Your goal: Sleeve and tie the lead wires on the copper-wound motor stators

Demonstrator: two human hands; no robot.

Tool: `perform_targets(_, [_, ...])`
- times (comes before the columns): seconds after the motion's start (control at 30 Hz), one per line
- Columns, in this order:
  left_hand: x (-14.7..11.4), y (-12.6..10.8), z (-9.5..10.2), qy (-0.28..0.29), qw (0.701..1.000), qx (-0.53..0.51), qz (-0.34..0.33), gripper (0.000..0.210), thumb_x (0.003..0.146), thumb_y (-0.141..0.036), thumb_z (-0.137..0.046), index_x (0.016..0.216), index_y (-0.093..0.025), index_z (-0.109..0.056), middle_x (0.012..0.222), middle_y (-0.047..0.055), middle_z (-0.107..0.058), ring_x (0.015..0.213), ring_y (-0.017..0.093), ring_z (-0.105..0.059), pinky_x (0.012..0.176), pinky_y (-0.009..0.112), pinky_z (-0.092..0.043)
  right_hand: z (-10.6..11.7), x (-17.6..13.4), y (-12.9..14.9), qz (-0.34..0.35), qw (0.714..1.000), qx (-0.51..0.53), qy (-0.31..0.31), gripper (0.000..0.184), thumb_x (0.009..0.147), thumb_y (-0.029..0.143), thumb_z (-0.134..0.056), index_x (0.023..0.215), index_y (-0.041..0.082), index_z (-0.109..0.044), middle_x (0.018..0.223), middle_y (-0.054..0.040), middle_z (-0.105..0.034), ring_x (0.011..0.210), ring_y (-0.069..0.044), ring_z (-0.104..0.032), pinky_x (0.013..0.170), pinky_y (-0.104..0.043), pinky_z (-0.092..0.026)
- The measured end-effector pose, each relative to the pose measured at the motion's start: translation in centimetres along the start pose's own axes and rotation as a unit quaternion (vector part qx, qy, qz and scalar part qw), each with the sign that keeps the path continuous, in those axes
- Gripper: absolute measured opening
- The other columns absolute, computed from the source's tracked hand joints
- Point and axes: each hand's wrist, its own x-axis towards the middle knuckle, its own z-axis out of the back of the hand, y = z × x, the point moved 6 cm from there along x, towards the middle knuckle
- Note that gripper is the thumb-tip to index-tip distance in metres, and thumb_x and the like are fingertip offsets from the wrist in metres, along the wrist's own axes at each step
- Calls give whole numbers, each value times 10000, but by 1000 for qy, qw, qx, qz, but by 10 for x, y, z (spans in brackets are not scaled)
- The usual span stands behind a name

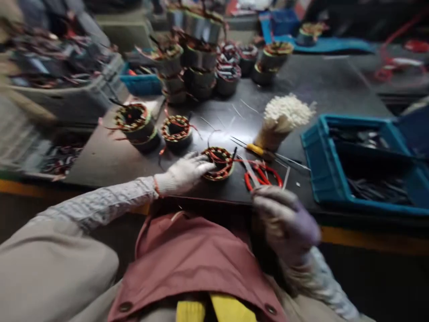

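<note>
My left hand (186,172), in a white knit glove, has its fingers on the left rim of a motor stator (217,172) with copper windings and red leads. This stator stands near the table's front edge, and a short black sleeve sticks up at its right. My right hand (288,219), gloved and blurred, is closed around a flat grey blade-like tool (250,172) that points up and left. Just beyond that hand lie red-handled scissors (275,175). Two more wound stators, the nearer one (176,129) and a taller one (134,120), stand to the left.
A bundle of white-tipped sticks (278,120) stands behind a yellow-handled tool (255,149). At right is a blue divided bin (317,165) with dark parts. Stacked stators (201,58) fill the back, beside a small blue tray (140,85). A full crate (83,100) is at left.
</note>
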Motion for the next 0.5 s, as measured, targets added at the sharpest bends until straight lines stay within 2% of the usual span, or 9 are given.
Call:
perform_targets(0.1, [6, 4, 2, 15, 1000, 1, -23, 505, 871, -202, -543, 1376, -198, -552, 1394, 128, -592, 1319, 272, -526, 1179, 537, -286, -30, -40, 10, 39, 998, 15, 38, 369, 954, 147, -532, 1256, 315, -662, 1128, -67, -726, 1030, -199, -712, 891, -349, -613])
perform_targets(0.2, [11, -5, 6, 21, 999, 33, -38, 454, 869, -241, -573, 1320, -201, -606, 1374, 124, -612, 1346, 303, -496, 1185, 570, -241, -50, -58, 10, 33, 998, 39, 46, 377, 963, 115, -493, 1281, 259, -636, 1151, -98, -721, 1112, -194, -687, 964, -360, -586])
perform_targets(0.37, [23, -10, 0, 8, 1000, -4, -8, 315, 838, -296, -640, 1144, -244, -697, 1144, 57, -732, 1133, 247, -645, 1177, 543, -258, -58, -68, 8, 37, 996, 59, 64, 384, 959, 112, -499, 1303, 254, -596, 1201, -102, -703, 1155, -186, -665, 977, -363, -575])
perform_targets(0.5, [29, -10, -3, -12, 1000, -17, 21, 404, 834, -305, -632, 1231, -226, -650, 1173, 69, -720, 1158, 258, -631, 1160, 508, -307, -60, -71, -2, 14, 997, 57, 47, 381, 949, 118, -496, 1282, 267, -605, 1203, -95, -705, 1147, -194, -670, 979, -376, -571])
